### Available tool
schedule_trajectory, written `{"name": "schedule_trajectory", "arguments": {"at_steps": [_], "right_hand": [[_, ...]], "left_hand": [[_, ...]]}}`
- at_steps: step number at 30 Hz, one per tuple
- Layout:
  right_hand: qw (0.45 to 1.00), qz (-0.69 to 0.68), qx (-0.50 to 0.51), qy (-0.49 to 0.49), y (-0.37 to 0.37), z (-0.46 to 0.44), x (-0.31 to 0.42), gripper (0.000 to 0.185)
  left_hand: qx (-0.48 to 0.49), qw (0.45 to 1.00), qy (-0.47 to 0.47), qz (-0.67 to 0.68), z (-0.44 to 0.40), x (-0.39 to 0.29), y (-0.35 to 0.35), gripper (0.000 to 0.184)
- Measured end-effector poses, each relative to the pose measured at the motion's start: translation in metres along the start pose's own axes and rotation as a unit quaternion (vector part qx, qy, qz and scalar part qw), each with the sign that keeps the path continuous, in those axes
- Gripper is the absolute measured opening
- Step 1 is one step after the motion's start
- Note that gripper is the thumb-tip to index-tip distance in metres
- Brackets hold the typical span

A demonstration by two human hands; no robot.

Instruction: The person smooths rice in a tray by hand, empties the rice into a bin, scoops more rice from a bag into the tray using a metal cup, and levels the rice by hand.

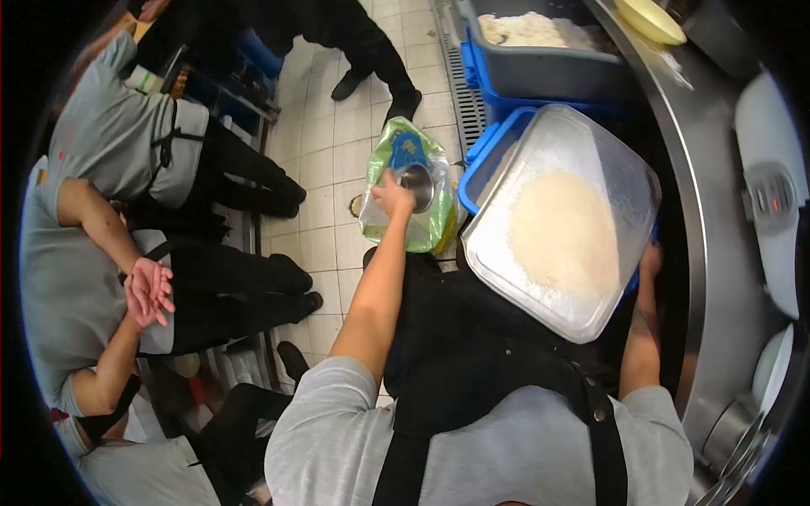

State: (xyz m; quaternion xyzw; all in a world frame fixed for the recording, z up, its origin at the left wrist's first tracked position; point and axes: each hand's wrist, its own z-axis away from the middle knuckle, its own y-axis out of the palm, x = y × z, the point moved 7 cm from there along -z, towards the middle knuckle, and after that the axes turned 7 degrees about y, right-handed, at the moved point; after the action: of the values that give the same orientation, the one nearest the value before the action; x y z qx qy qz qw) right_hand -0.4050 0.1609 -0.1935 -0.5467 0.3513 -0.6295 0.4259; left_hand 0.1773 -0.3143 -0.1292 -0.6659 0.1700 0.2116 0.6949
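A metal cup (419,187) is grasped by the left hand (393,199) and held at the open mouth of a green and clear plastic bag (439,150); the bag is placed just beside a blue tub (475,169), above the tiled floor (316,202); the right hand (650,260) is set at the tub's far right edge, partly hidden, so whether it is clenched there cannot be told; the tub is partly covered by a tilted translucent lid (499,268); pale grains (561,232) are seen on or through it, which cannot be told; whitish food (527,30) is contained in a grey tub (540,61) beyond
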Motion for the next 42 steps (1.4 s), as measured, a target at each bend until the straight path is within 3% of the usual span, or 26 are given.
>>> {"name": "schedule_trajectory", "arguments": {"at_steps": [3, 4, 7, 8, 10, 12, 15, 17, 19, 22, 25, 26, 29, 32, 34, 37, 40, 42], "right_hand": [[0.999, 0.03, 0.042, 0.002, -0.022, 0.016, 0.006, 0.06], [0.999, 0.034, 0.042, -0.004, -0.024, 0.015, 0.0, 0.058], [0.999, 0.009, 0.043, -0.027, -0.032, 0.008, -0.022, 0.05], [0.998, -0.02, 0.051, -0.044, -0.036, 0.005, -0.03, 0.048], [0.984, -0.119, 0.093, -0.093, -0.037, -0.015, -0.061, 0.038], [0.945, 0.168, 0.031, -0.277, -0.062, -0.005, -0.057, 0.031], [0.938, 0.22, 0.038, -0.264, -0.086, 0.022, -0.052, 0.031], [0.934, 0.241, 0.044, -0.261, -0.101, 0.032, -0.052, 0.031], [0.93, 0.258, 0.047, -0.259, -0.109, 0.042, -0.046, 0.03], [0.924, 0.279, 0.056, -0.255, -0.115, 0.047, -0.043, 0.03], [0.921, 0.288, 0.056, -0.256, -0.117, 0.048, -0.037, 0.03], [0.919, 0.294, 0.055, -0.256, -0.119, 0.048, -0.035, 0.03], [0.916, 0.298, 0.059, -0.261, -0.113, 0.048, -0.035, 0.03], [0.916, 0.296, 0.056, -0.266, -0.103, 0.048, -0.031, 0.03], [0.913, 0.298, 0.053, -0.273, -0.1, 0.049, -0.027, 0.03], [0.906, 0.318, 0.057, -0.274, -0.092, 0.051, -0.025, 0.03], [0.905, 0.32, 0.061, -0.273, -0.079, 0.042, -0.018, 0.03], [0.928, 0.247, 0.044, -0.275, -0.075, 0.023, -0.034, 0.031]], "left_hand": [[0.068, 0.989, 0.06, -0.116, -0.016, 0.017, 0.07, 0.049], [0.112, 0.964, 0.108, -0.214, -0.022, 0.028, 0.107, 0.042], [0.248, 0.924, 0.135, -0.257, -0.037, 0.048, 0.18, 0.041], [0.263, 0.931, 0.107, -0.232, -0.042, 0.06, 0.206, 0.041], [0.246, 0.942, 0.071, -0.215, -0.053, 0.08, 0.247, 0.041], [0.233, 0.951, 0.018, -0.202, -0.056, 0.091, 0.264, 0.04], [0.115, 0.967, 0.096, -0.206, -0.076, 0.103, 0.268, 0.042], [0.039, 0.988, 0.142, 0.04, -0.123, 0.143, 0.294, 0.044], [0.02, 0.985, 0.165, 0.039, -0.136, 0.156, 0.303, 0.045], [0.06, 0.947, 0.151, -0.276, -0.137, 0.125, 0.295, 0.05], [0.078, 0.949, 0.11, -0.286, -0.082, 0.132, 0.339, 0.049], [0.072, 0.954, 0.121, -0.266, -0.072, 0.126, 0.337, 0.046], [0.265, 0.951, 0.07, -0.14, -0.062, 0.137, 0.345, 0.043], [0.313, 0.931, 0.102, -0.159, -0.053, 0.16, 0.372, 0.039], [0.407, 0.903, 0.051, -0.131, -0.04, 0.149, 0.356, 0.035], [0.526, 0.844, 0.047, -0.092, -0.029, 0.136, 0.33, 0.05], [0.49, 0.859, 0.144, 0.004, -0.036, 0.162, 0.333, 0.038], [0.489, 0.865, 0.028, 0.113, -0.049, 0.196, 0.347, 0.042]]}}
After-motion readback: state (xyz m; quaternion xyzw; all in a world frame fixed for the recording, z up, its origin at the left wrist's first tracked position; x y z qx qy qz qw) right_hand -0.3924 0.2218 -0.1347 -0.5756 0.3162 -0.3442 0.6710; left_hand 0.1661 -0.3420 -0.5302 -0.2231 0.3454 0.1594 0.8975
